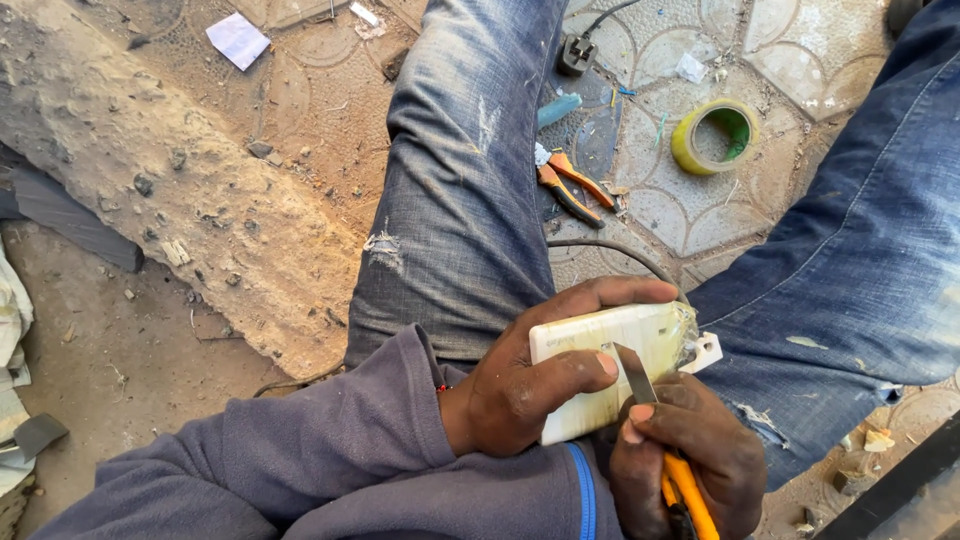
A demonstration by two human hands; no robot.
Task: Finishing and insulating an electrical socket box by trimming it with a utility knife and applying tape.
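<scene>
Left hand (520, 385) has its fingers (575, 365) wrapped snug around a white plastic socket plate (600, 365), held in the lap between denim-clad legs (470, 190). Right hand (690, 455) pinches a yellow-handled knife (660, 440), blade tip pressed on the plate's face near the edge. Looks like prying or scraping is only just underway: the plate seems whole, with clear wrap bunched at its far end. Out on the patterned tile floor (790, 60) lie orange pliers (572, 188), a roll of yellow-green tape (715, 137), a black plug (577, 54) and a cable. A rough concrete slab (170, 180) sits to the left.
</scene>
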